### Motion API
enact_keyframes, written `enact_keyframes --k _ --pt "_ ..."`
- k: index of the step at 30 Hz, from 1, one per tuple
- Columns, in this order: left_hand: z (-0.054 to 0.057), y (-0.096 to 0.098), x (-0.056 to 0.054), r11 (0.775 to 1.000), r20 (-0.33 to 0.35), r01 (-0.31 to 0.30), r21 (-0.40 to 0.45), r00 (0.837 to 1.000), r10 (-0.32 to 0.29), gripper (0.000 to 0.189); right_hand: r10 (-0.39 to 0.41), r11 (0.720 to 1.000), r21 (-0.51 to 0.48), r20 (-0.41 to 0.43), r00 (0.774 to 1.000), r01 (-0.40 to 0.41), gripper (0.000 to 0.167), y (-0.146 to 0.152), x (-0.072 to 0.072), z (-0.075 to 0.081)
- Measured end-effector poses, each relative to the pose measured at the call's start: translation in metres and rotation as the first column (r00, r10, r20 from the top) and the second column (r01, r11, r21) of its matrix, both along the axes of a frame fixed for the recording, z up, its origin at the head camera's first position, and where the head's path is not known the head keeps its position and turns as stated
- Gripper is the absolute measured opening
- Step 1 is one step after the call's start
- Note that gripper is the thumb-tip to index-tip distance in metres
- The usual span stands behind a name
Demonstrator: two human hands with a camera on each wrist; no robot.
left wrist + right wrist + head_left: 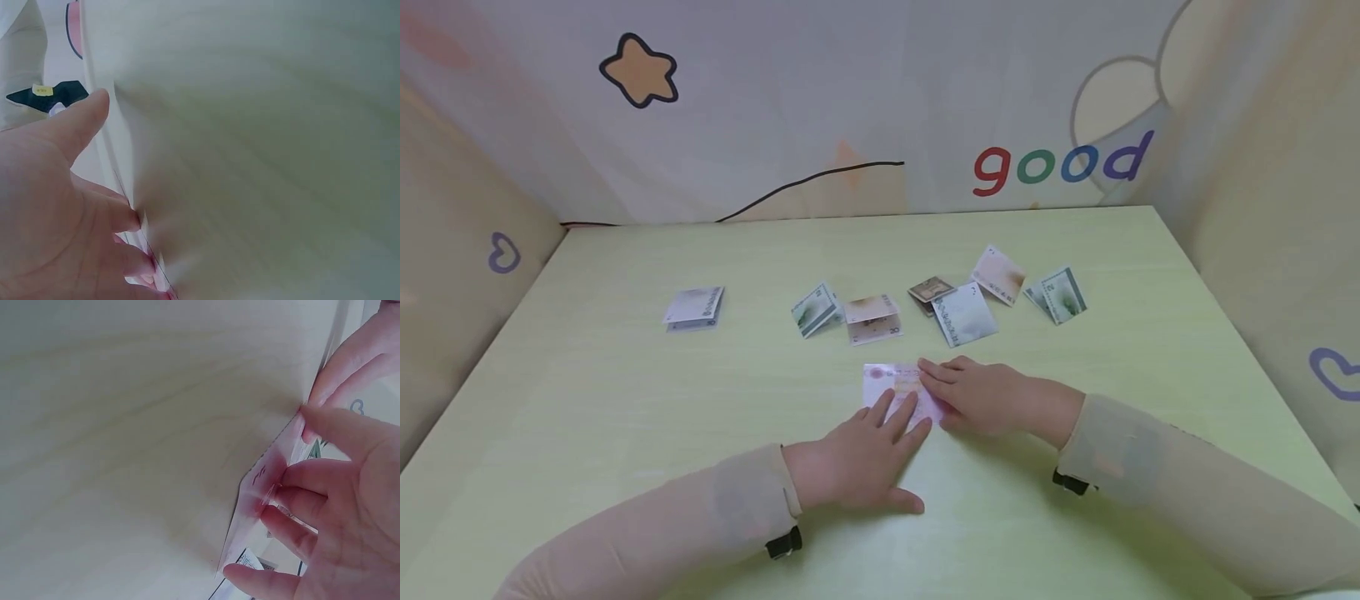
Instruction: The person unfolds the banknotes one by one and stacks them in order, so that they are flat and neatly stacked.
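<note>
A pinkish-purple banknote (878, 380) lies on the table in front of the other notes in the head view. My left hand (867, 462) is spread over its near left part, fingertips pressing on it and thumb held out to the side. From the right, my right hand (988, 398) covers the note's right end with outstretched fingers. The right wrist view shows the note's edge (275, 453) beneath these fingertips, with the thumb touching near one corner. In the left wrist view, the fingertips of the left hand (69, 219) rest at the table surface.
Behind the hands lie several folded banknotes, among them a green one (1062, 297), a bluish-white one (965, 315) and a brown one (931, 289). Another folded note (695, 307) lies apart on the left. Printed fabric walls (820, 100) enclose the pale table (587, 400).
</note>
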State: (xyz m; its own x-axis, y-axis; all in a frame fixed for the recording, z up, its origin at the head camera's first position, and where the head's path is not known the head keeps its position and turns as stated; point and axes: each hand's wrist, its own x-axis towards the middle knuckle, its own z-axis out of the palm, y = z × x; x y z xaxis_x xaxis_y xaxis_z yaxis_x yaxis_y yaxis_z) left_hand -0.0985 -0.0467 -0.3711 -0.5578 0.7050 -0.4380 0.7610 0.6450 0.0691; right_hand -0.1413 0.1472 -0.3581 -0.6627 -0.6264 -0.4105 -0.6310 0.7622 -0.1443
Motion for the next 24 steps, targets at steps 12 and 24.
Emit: enact_keyframes --k 12,24 --pt "-0.007 -0.006 0.005 1.0 0.0 0.001 0.013 1.0 -0.001 0.095 0.029 1.0 0.007 -0.026 0.999 -0.029 0.069 0.002 0.0 -0.004" --pt "-0.002 -0.045 0.007 0.999 -0.047 -0.036 0.017 0.998 0.037 0.084 0.05 0.999 0.023 -0.035 0.998 -0.049 0.072 0.007 -0.003 -0.011"
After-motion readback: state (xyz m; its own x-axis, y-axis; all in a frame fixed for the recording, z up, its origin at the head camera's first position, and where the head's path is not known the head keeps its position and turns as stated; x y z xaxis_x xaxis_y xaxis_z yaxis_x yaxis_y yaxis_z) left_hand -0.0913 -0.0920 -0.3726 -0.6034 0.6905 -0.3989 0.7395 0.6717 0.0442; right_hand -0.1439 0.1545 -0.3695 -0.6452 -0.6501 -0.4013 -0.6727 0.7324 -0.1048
